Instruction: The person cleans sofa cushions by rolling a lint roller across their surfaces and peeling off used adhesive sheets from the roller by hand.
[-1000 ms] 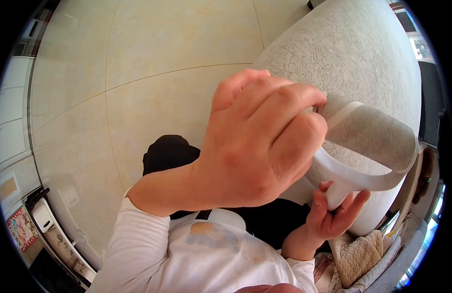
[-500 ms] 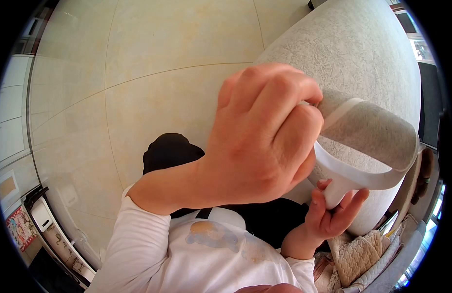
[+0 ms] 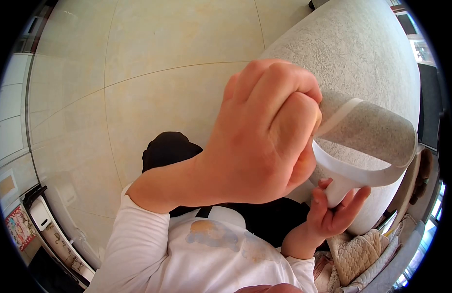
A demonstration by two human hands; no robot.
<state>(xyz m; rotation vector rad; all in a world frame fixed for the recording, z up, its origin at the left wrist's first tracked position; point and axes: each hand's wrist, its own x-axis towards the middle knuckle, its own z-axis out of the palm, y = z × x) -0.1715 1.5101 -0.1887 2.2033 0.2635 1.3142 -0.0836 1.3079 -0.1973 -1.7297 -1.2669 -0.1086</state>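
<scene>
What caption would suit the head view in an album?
Left hand at one end of a grey roller, right hand holding its white handle.

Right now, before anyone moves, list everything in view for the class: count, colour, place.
Hand-held roller: one, grey roll, white frame and handle, right of centre
Textured padded surface: one, light grey, upper right
Tiled floor: one, cream, centre to left
Quilted cloth: one, beige, lower right
Fuzzy item: one, brown, right edge
Cabinet front: one, white, left edge
Patterned panel: one, mostly red, lower left
Other items at the edges: too small or distorted to name
Printed shirt: one, white, bottom
Hands: two, bare; left curled at the roller's near end, right on its handle
</scene>
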